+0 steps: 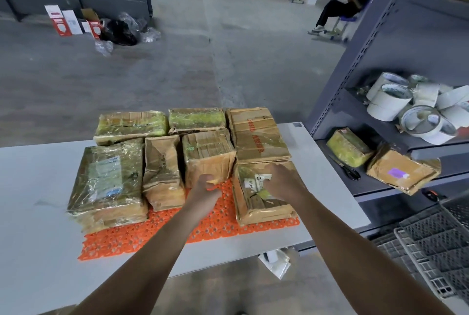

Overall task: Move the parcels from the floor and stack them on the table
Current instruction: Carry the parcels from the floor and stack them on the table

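Observation:
Several brown parcels wrapped in tape lie side by side on an orange plastic mat [177, 233] on the white table [38, 187]. My left hand [205, 187] has its fingers curled against the near lower edge of the middle parcel [206, 152]. My right hand [280, 180] rests palm down, fingers apart, on top of the front right parcel [264, 210], which has a white label. To the left stand a narrow parcel [162, 172] and a large plastic-wrapped parcel [109, 182]. Three more parcels [256, 134] fill the back row.
A grey metal shelf unit [355, 60] stands at the right, holding tape rolls [390, 101], two parcels [403, 170] and scissors [349, 170]. Grey plastic crates [431, 251] sit at the lower right. A person sits on a chair [347, 5] beyond. Boxes and bags [111, 27] lie at the far left.

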A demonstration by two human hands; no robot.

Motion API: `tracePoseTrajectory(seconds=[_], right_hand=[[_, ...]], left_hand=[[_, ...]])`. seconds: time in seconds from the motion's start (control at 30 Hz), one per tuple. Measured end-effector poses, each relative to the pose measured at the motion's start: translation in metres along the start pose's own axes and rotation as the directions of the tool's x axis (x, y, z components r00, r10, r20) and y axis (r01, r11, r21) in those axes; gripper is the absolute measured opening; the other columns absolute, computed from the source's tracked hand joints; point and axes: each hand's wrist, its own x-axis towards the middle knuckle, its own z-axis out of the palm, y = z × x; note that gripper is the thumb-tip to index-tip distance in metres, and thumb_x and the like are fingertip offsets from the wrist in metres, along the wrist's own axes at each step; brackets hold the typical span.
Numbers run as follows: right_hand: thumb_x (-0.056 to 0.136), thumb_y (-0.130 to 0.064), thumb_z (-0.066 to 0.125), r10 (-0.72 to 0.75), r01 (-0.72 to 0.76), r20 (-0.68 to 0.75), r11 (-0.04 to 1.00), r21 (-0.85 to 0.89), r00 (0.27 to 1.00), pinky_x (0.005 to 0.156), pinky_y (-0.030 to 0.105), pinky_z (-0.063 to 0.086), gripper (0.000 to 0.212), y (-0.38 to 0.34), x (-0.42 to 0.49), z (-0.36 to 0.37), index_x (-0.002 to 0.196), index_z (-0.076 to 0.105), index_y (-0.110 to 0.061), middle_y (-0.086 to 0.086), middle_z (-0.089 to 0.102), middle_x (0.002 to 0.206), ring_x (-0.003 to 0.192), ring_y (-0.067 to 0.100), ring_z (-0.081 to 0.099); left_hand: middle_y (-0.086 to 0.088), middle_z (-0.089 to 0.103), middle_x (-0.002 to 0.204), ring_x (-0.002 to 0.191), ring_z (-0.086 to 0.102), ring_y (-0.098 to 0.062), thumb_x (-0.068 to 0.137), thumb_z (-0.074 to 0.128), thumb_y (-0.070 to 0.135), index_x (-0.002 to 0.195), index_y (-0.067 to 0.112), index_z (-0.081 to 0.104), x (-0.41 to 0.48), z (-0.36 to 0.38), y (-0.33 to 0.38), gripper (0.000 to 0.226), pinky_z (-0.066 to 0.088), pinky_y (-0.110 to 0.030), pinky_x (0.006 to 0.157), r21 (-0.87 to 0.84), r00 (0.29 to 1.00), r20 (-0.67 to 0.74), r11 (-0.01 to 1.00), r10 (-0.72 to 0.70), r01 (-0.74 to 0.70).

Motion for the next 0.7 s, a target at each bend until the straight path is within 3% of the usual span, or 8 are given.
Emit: tracePoseTrajectory(seconds=[0.2, 0.27, 0.43, 0.53, 0.7], right_hand=[[0.093, -0.012, 0.048, 0.0, 0.0, -0.008, 0.998, 0.067, 1.0, 0.077, 0.032, 0.048, 0.046, -0.031, -0.043, 0.021, 0.139, 0.045, -0.006, 0.016, 0.056, 0.127, 0.103, 0.028, 0.06], [0.093, -0.015, 0.048, -0.01, 0.011, -0.007, 0.997, 0.07, 1.0, 0.069, 0.03, 0.043, 0.046, -0.038, -0.059, 0.029, 0.138, 0.046, -0.008, 0.015, 0.056, 0.125, 0.096, 0.028, 0.061], [0.095, -0.023, 0.048, -0.064, 0.063, 0.013, 0.998, 0.028, 0.998, 0.074, 0.035, 0.048, 0.041, -0.053, -0.097, 0.037, 0.134, 0.045, -0.015, 0.011, 0.05, 0.13, 0.098, 0.029, 0.059], [0.094, -0.018, 0.048, -0.147, 0.147, 0.009, 0.989, 0.025, 0.989, 0.071, 0.03, 0.039, 0.035, -0.064, -0.12, 0.04, 0.129, 0.048, -0.011, 0.011, 0.053, 0.122, 0.101, 0.028, 0.056], [0.093, -0.022, 0.054, -0.261, 0.255, 0.028, 0.956, 0.148, 0.965, 0.097, 0.033, 0.044, 0.051, -0.075, -0.173, 0.065, 0.142, 0.043, -0.012, 0.011, 0.049, 0.141, 0.121, 0.026, 0.053]], left_hand=[[-0.002, 0.053, 0.115, 0.082, 0.056, -0.011, 0.09, 0.053, 0.013, 0.134, 0.018, 0.043, -0.016, -0.014, -0.016, 0.045, 0.052, -0.041, 0.086, 0.026, 0.998, 0.057, 0.999, 0.033, -0.034], [-0.005, 0.055, 0.116, 0.08, 0.055, -0.009, 0.089, 0.053, 0.011, 0.133, 0.015, 0.045, -0.025, -0.017, -0.021, 0.045, 0.052, -0.042, 0.088, 0.007, 0.998, 0.05, 0.999, 0.039, -0.039], [0.0, 0.054, 0.104, 0.074, 0.053, -0.01, 0.089, 0.052, 0.007, 0.133, 0.015, 0.046, -0.067, -0.028, -0.031, 0.045, 0.05, -0.037, 0.077, -0.032, 0.999, 0.013, 0.999, 0.036, -0.036], [-0.003, 0.055, 0.097, 0.07, 0.054, -0.015, 0.089, 0.054, 0.006, 0.127, 0.014, 0.049, -0.098, -0.038, -0.04, 0.039, 0.046, -0.035, 0.069, -0.106, 0.998, -0.044, 0.993, 0.041, -0.046], [-0.001, 0.053, 0.082, 0.069, 0.051, -0.018, 0.088, 0.052, 0.0, 0.123, 0.013, 0.051, -0.173, -0.045, -0.077, 0.037, 0.041, -0.03, 0.066, -0.15, 0.977, -0.21, 0.986, 0.034, -0.066]])
